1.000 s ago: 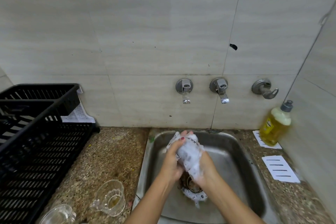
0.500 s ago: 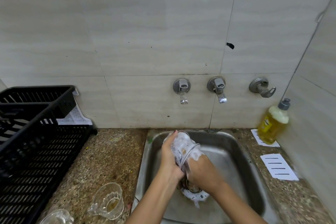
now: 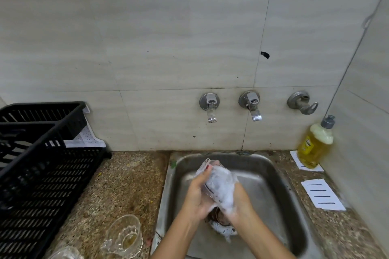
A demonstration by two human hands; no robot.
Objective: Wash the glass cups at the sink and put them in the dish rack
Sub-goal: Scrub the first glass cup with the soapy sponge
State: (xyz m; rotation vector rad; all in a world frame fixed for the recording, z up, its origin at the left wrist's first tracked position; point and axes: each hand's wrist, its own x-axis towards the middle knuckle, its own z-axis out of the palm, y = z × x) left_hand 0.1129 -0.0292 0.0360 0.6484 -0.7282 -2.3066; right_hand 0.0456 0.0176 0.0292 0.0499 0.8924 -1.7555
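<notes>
Granite counter at the near edge carries a dirty glass cup (image 3: 124, 235), upright, and a second cup (image 3: 65, 253) cut off by the frame. Over the sink (image 3: 273, 185), the left hand (image 3: 197, 193) and right hand (image 3: 240, 200) both curl around a foamy cup (image 3: 219, 185), tilted between them. Farther left sits the black dish rack (image 3: 42, 174); taps (image 3: 210, 107) project from the tiled wall behind.

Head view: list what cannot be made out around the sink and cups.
Soapy cup: foam, blur and the left hand hide its shape.
Right hand: foam covers its fingers; grip unclear.
Sink drain: mostly behind the hands.
Lowest cup: cut off by the bottom edge.
Dish rack: cut off by the left edge.
</notes>
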